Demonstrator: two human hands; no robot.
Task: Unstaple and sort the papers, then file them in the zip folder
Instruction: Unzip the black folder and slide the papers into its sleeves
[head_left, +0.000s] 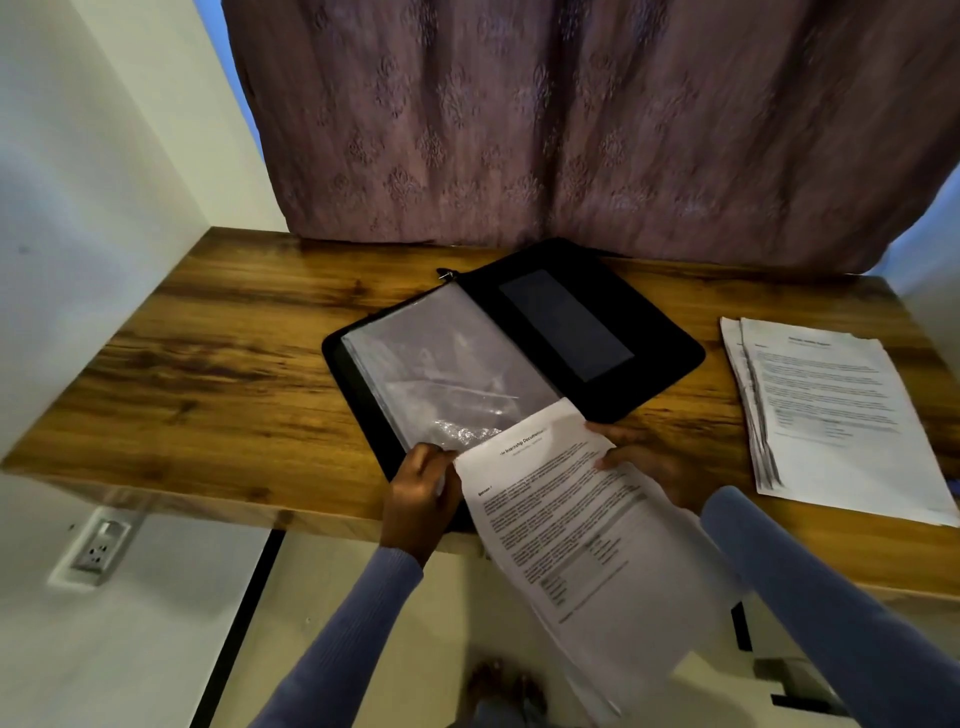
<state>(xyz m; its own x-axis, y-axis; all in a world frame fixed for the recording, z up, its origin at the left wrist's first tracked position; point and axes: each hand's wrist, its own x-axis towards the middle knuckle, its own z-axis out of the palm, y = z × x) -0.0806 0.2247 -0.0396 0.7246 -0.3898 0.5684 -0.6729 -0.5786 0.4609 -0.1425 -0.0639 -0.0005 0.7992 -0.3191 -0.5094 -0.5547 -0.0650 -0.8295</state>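
Filing looks underway: the printed sheet (566, 525) hangs over the desk (208, 364) edge, right hand (639, 457) gripping it, left hand (421, 493) pinching the clear sleeve (441, 374) of the open zip folder (597, 322). Next, widen the sleeve's mouth and slide the sheet in.

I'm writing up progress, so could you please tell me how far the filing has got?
Done: the zip folder lies open on the desk. In hand: the left hand holds a clear sleeve while the right hand feeds in a printed sheet. Left: the paper stack at right.
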